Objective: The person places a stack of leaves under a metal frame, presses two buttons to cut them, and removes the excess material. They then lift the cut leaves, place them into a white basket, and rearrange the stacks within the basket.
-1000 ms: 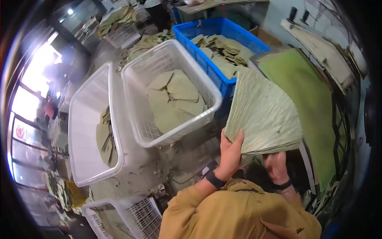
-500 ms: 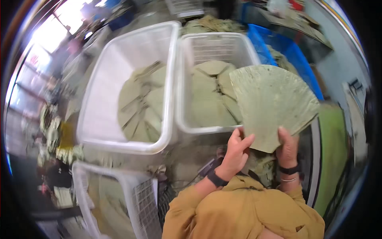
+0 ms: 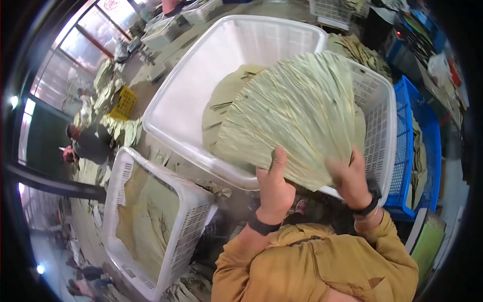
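A broad, pale green fan-shaped dried leaf [image 3: 292,118] with ribbed pleats spreads out in front of me, tilted to the left. My left hand [image 3: 275,183] grips its lower left edge, thumb on top and fingers hidden underneath. At the lower right corner, my right hand [image 3: 350,178] holds the same leaf, its thumb smeared by motion. Behind the leaf stands a large white tub [image 3: 173,95] with similar leaves [image 3: 229,93] laid in a ring. Next to it is a white slotted crate [image 3: 385,100], partly covered by the leaf.
At lower left, a white crate [image 3: 188,226] holds more flat leaves [image 3: 156,216]. A blue crate [image 3: 400,171] with leaves stands on the right. Leaf piles [image 3: 365,55] lie behind the containers. A person [image 3: 93,143] is at the far left, near a yellow basket [image 3: 123,103].
The view has swung left. Both hands have carried the leaf left, in front of the white tub, and its face now shows ribbed pleats and leans left.
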Available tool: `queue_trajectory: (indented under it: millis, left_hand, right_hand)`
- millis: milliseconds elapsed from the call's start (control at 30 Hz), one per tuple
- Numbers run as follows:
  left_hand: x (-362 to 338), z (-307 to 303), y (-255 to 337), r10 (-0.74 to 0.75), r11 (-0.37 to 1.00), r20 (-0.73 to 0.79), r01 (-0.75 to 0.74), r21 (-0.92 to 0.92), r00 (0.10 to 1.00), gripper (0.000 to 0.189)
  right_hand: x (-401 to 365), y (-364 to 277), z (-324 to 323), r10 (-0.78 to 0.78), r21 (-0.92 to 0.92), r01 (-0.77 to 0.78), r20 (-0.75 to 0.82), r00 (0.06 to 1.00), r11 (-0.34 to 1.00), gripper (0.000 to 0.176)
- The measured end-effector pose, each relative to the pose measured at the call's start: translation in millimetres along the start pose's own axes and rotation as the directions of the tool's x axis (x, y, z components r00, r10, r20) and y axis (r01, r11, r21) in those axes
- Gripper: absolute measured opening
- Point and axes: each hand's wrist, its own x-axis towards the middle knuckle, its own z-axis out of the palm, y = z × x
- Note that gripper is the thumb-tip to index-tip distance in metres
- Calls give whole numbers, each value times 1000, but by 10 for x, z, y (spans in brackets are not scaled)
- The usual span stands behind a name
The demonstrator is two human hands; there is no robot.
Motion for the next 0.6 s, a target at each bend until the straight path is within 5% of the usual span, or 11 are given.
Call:
queue_trajectory:
  millis: [67, 200, 267, 400, 467, 500, 600]
  left_hand:
    - [139, -240, 190, -30, 991, -12, 28, -130, 999, 49]
    - [16, -961, 577, -160, 945, -73, 174, 277, 984, 21]
    - [-84, -1418, 838, -236, 930, -52, 241, 278, 970, 17]
    - [-168, -2057, 1154, -364, 871, -93, 374, 319, 927, 20]
    - [-177, -2281, 1240, -426, 814, -163, 456, 360, 890, 24]
    - [-207, -2425, 1221, -451, 818, -174, 484, 312, 875, 24]
    - [-152, -2668, 1224, -489, 827, -140, 509, 238, 861, 26]
  right_hand:
    - [493, -17, 197, -82, -221, 101, 92, 992, 970, 51]
    - [1655, 54, 637, -104, -426, 234, 308, 946, 874, 45]
    - [2140, 289, 902, 2, -550, 310, 492, 870, 776, 45]
    - [2999, 1103, 1301, 347, -748, 199, 504, 791, 633, 46]
    - [3316, 1575, 1451, 534, -786, 199, 559, 634, 586, 50]
    - [3412, 1737, 1540, 544, -783, 193, 563, 622, 591, 50]
    - [3762, 2567, 1616, 691, -929, 165, 358, 628, 331, 65]
